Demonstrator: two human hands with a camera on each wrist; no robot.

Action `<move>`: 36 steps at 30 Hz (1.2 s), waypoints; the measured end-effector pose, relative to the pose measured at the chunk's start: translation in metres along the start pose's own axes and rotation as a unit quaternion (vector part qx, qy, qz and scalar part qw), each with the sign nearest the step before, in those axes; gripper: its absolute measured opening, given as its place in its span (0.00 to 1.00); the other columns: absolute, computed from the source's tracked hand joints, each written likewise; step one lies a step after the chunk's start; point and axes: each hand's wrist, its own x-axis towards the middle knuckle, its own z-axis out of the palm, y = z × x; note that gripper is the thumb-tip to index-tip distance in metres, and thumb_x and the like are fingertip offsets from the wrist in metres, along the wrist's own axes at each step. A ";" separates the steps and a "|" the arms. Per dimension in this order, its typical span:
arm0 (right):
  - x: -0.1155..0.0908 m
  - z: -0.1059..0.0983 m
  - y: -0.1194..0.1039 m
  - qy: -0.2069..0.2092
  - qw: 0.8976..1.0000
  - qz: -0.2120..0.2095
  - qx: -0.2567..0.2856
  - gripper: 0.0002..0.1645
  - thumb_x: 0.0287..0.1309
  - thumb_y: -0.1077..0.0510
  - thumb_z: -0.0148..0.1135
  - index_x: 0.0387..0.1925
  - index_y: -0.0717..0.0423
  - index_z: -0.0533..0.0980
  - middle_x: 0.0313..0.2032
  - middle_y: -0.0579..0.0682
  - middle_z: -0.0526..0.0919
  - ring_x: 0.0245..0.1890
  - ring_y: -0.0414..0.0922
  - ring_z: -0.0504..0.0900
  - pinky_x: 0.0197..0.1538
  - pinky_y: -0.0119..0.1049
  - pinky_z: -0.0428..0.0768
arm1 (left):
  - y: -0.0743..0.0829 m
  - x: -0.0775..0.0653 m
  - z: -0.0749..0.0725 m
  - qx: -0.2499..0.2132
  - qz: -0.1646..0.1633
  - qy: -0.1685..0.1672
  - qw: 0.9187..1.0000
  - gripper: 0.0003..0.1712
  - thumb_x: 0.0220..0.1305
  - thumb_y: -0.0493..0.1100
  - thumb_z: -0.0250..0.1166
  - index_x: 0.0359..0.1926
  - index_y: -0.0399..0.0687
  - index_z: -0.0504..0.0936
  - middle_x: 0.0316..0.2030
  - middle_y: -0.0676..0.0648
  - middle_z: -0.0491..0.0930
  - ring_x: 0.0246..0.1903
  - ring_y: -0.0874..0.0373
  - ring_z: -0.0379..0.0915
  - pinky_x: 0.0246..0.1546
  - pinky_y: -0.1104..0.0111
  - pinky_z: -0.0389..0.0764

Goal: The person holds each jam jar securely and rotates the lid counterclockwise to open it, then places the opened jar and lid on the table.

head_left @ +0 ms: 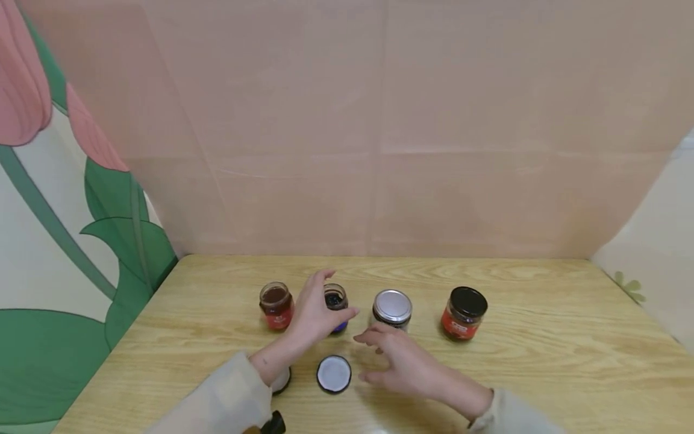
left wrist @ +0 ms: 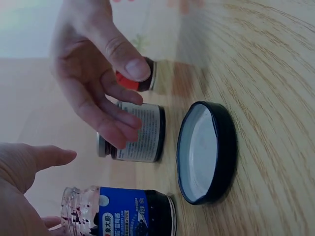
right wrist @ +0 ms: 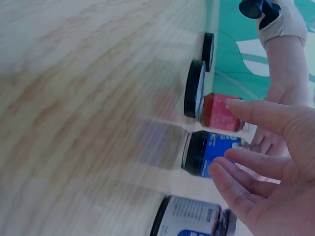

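My left hand (head_left: 311,316) is beside an uncapped glass jar with a blue label (left wrist: 123,211) and dark contents. Its thumb and fingers are spread apart at the jar's mouth, and the hand covers part of the jar in the head view. My right hand (head_left: 406,364) hovers over the table with loosely bent fingers and nothing in them. Just beyond it stands a jar with a silver lid (head_left: 393,306). Between the hands a black-rimmed lid (head_left: 333,374) lies with its pale inside facing up.
An uncapped jar with a red label (head_left: 278,313) stands left of the left hand. A second lid (head_left: 282,382) lies partly hidden under the left wrist. Farther right is a red-labelled jar with a black lid (head_left: 464,313). The wooden table (head_left: 553,325) ends at a draped back wall.
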 end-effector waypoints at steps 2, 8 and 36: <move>-0.002 -0.004 0.001 0.001 1.000 0.008 0.001 0.27 0.46 0.57 0.73 0.49 0.64 0.78 0.44 0.53 0.79 0.37 0.47 0.82 0.40 0.32 0.80 | 0.003 0.000 0.001 0.004 0.004 0.004 1.000 0.44 0.45 0.47 0.77 0.62 0.39 0.67 0.58 0.38 0.71 0.58 0.41 0.68 0.58 0.49 0.70; -0.008 -0.014 0.004 0.020 1.000 0.013 -0.004 0.26 0.47 0.58 0.72 0.49 0.63 0.78 0.45 0.53 0.80 0.37 0.47 0.81 0.40 0.35 0.80 | 0.014 -0.002 0.003 0.010 0.022 0.016 1.000 0.42 0.45 0.42 0.77 0.61 0.36 0.68 0.56 0.38 0.71 0.57 0.40 0.69 0.56 0.49 0.71; -0.031 -0.045 0.019 0.078 0.997 0.010 0.000 0.24 0.45 0.65 0.72 0.47 0.64 0.78 0.43 0.54 0.82 0.40 0.50 0.82 0.37 0.33 0.82 | 0.042 0.000 0.021 0.007 0.059 -0.064 0.996 0.44 0.49 0.43 0.75 0.65 0.42 0.64 0.63 0.42 0.66 0.63 0.46 0.63 0.60 0.51 0.69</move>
